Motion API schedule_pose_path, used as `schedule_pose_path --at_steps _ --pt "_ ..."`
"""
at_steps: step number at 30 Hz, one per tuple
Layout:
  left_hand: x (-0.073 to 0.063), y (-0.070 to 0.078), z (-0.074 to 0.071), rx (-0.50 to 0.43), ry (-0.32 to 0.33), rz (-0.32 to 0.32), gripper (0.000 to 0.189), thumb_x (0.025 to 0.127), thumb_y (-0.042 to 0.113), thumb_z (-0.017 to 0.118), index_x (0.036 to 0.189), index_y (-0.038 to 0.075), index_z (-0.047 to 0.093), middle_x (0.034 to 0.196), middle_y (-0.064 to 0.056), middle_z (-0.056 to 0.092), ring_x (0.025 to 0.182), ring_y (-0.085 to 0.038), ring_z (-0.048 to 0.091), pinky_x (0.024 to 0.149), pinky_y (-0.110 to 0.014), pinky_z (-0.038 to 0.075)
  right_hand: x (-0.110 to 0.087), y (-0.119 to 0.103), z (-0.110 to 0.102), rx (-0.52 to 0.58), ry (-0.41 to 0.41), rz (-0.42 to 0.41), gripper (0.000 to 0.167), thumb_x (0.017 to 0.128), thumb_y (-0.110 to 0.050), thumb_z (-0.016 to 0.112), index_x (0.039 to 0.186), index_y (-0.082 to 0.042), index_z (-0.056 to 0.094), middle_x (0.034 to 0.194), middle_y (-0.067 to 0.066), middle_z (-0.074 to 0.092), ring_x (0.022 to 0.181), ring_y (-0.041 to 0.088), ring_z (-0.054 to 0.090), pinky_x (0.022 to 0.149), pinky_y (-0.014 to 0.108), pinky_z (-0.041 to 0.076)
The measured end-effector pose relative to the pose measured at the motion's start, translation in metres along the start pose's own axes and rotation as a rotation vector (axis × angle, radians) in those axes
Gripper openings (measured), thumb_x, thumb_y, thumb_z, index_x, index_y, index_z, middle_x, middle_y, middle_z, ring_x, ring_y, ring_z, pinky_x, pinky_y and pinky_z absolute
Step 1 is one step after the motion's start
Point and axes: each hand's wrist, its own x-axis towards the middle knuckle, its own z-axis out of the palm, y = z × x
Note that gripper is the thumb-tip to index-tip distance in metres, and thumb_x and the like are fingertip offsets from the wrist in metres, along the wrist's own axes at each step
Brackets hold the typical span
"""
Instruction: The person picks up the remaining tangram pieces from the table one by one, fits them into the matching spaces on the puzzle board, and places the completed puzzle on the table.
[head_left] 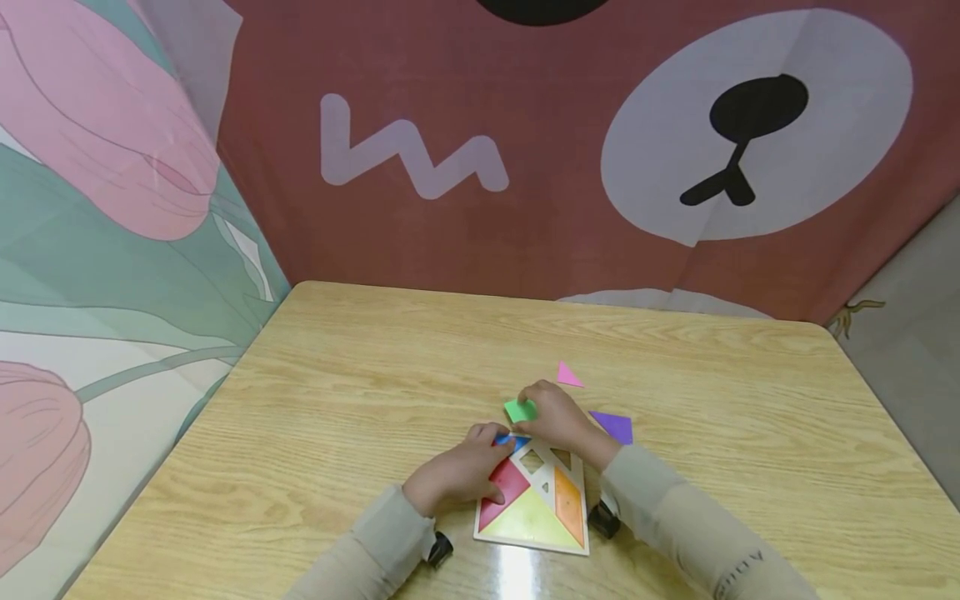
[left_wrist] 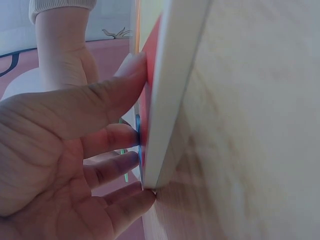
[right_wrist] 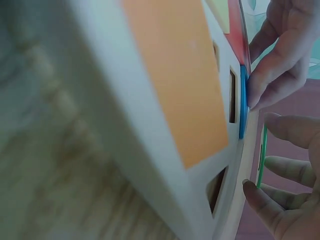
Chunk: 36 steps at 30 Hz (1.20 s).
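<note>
A pale tangram tray (head_left: 534, 547) lies on the table, with red (head_left: 512, 480), yellow (head_left: 534, 518) and orange (head_left: 567, 502) pieces in it. My left hand (head_left: 459, 467) rests on its upper left part. In the left wrist view, the thumb lies on the red piece and fingertips touch the blue piece (right_wrist: 243, 102). That blue piece stands slightly proud of the tray surface in the right wrist view. Just past the tray's far edge, my right hand (head_left: 557, 418) pinches a thin green square piece (head_left: 516, 411) by its edges. Several cut-outs in the tray show bare openings.
A pink triangle (head_left: 568, 375) lies on the table beyond the right hand. To the right, near that wrist, is a purple piece (head_left: 615, 427). The wooden table (head_left: 337, 392) reaches back to a printed cloth backdrop (head_left: 450, 242).
</note>
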Motion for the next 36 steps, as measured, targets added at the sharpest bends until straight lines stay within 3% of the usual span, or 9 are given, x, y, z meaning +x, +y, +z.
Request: schedule_pose_path --at_steps 19,36 --pt "0.000 0.000 0.000 -0.005 -0.004 -0.012 0.068 0.074 0.025 0.067 0.132 0.006 0.035 0.130 -0.008 0.026 0.118 -0.021 0.022 0.091 -0.028 0.032 -0.018 0.006 -0.005 0.047 -0.026 0.054 0.031 0.067 -0.026 0.073 0.088 -0.008 0.057 0.095 0.004 0.053 0.088 0.021 0.051 0.078 0.035 0.041" --pt "0.000 0.001 -0.001 -0.007 -0.010 -0.009 0.066 0.075 0.027 0.066 0.131 0.007 0.037 0.131 -0.007 0.027 0.118 -0.022 0.023 0.090 -0.029 0.034 -0.034 0.006 -0.003 0.072 -0.004 0.002 0.029 0.065 -0.023 0.075 0.082 -0.010 0.055 0.090 0.002 0.054 0.082 0.018 0.049 0.073 0.035 0.041"
